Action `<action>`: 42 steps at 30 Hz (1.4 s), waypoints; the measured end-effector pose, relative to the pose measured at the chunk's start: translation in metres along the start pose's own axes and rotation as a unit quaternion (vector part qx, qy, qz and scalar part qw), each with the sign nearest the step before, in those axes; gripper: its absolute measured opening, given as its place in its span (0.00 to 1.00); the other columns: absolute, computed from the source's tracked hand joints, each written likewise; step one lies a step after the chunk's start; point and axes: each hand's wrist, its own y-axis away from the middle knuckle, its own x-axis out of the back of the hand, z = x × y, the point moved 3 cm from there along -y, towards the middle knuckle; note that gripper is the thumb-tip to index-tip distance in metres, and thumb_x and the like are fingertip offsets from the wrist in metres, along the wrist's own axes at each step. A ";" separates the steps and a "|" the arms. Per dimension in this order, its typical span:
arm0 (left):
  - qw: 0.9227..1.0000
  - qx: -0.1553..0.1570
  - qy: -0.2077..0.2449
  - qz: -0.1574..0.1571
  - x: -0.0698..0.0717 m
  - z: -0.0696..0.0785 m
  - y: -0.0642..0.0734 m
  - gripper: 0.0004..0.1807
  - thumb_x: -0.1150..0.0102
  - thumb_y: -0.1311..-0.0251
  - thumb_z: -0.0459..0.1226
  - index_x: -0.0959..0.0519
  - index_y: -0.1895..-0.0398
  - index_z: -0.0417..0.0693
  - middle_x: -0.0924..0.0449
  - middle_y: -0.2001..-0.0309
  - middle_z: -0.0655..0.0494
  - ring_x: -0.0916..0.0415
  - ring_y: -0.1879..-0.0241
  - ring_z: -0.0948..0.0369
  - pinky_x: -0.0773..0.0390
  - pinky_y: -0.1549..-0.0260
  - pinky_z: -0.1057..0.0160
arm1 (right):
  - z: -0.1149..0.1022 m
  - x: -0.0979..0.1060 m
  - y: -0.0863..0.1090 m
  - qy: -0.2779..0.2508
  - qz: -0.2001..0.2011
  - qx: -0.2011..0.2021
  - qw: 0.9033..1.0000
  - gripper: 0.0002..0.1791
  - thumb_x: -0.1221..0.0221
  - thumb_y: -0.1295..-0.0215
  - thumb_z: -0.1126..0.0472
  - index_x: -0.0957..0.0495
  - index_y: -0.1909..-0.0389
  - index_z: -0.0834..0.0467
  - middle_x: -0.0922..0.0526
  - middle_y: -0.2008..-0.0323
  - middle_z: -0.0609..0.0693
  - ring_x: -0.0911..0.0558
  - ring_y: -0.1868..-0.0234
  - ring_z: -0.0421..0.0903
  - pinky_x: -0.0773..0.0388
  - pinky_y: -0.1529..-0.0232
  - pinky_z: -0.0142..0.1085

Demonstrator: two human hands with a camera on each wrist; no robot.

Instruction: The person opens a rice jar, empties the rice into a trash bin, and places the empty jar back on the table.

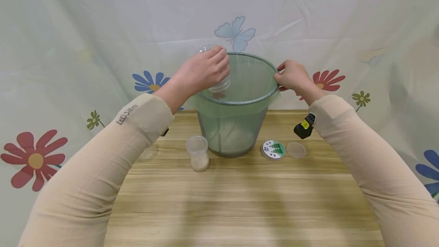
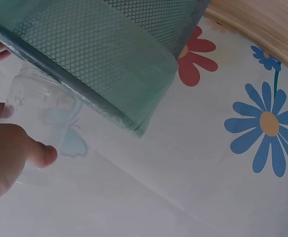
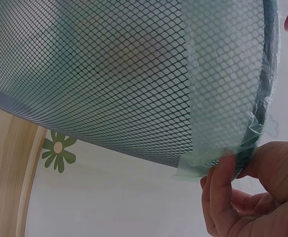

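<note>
At the bin (image 1: 233, 132), left grip (image 1: 205, 68) clasps a jar (image 2: 39, 111) (clear, mouth downward); right grip (image 1: 293, 75) pinches the rim (image 1: 236, 103).

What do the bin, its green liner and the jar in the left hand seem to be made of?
Bin: probably metal with a dark coating, judging by its fine diamond mesh.
Liner: thin, slightly shiny plastic film; it is see-through and wrinkled.
Jar: clear and smooth, likely plastic, though glass is possible; the butterfly print shows through it.
</note>
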 end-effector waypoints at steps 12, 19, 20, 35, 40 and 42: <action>0.999 -0.037 0.014 -0.021 0.001 0.000 -0.002 0.21 0.50 0.41 0.24 0.33 0.44 0.44 0.33 0.41 0.43 0.40 0.38 0.47 0.47 0.33 0.57 | -0.001 0.000 0.001 0.003 0.000 0.001 1.000 0.23 0.56 0.37 0.61 0.36 0.44 0.72 0.23 0.54 0.68 0.15 0.73 0.44 0.24 0.51 0.48; 0.997 -0.062 0.006 -0.045 -0.001 0.000 -0.001 0.25 0.47 0.43 0.24 0.36 0.42 0.46 0.35 0.40 0.44 0.43 0.36 0.47 0.49 0.33 0.56 | -0.001 -0.001 0.000 0.004 -0.005 0.000 1.000 0.24 0.56 0.36 0.60 0.36 0.44 0.72 0.24 0.54 0.68 0.15 0.73 0.44 0.24 0.51 0.48; 0.997 -0.065 0.004 -0.047 -0.001 0.000 -0.001 0.26 0.47 0.44 0.24 0.37 0.41 0.46 0.36 0.40 0.44 0.43 0.36 0.47 0.49 0.33 0.56 | -0.001 -0.001 0.000 0.004 -0.005 0.000 1.000 0.24 0.56 0.36 0.60 0.36 0.44 0.71 0.24 0.54 0.68 0.15 0.72 0.45 0.24 0.51 0.48; 0.999 -0.042 0.028 0.009 -0.004 0.001 0.002 0.22 0.50 0.44 0.23 0.36 0.47 0.45 0.33 0.46 0.43 0.38 0.40 0.47 0.43 0.35 0.56 | -0.001 -0.001 0.000 0.011 -0.005 -0.006 1.000 0.24 0.56 0.36 0.59 0.38 0.42 0.70 0.24 0.54 0.66 0.15 0.68 0.48 0.22 0.63 0.40; 0.999 -0.038 0.028 0.004 -0.005 0.000 0.004 0.24 0.48 0.46 0.23 0.38 0.45 0.45 0.33 0.45 0.42 0.39 0.38 0.47 0.45 0.34 0.55 | -0.001 -0.002 0.000 0.010 -0.003 -0.007 1.000 0.24 0.56 0.35 0.59 0.37 0.42 0.70 0.24 0.54 0.67 0.15 0.68 0.48 0.21 0.59 0.43; 0.999 -0.038 0.026 -0.004 -0.006 0.000 0.004 0.26 0.46 0.46 0.24 0.39 0.44 0.45 0.34 0.44 0.42 0.40 0.37 0.47 0.46 0.33 0.55 | -0.001 -0.002 0.000 0.007 -0.003 -0.006 1.000 0.24 0.56 0.35 0.59 0.38 0.42 0.70 0.24 0.54 0.67 0.15 0.69 0.48 0.22 0.55 0.46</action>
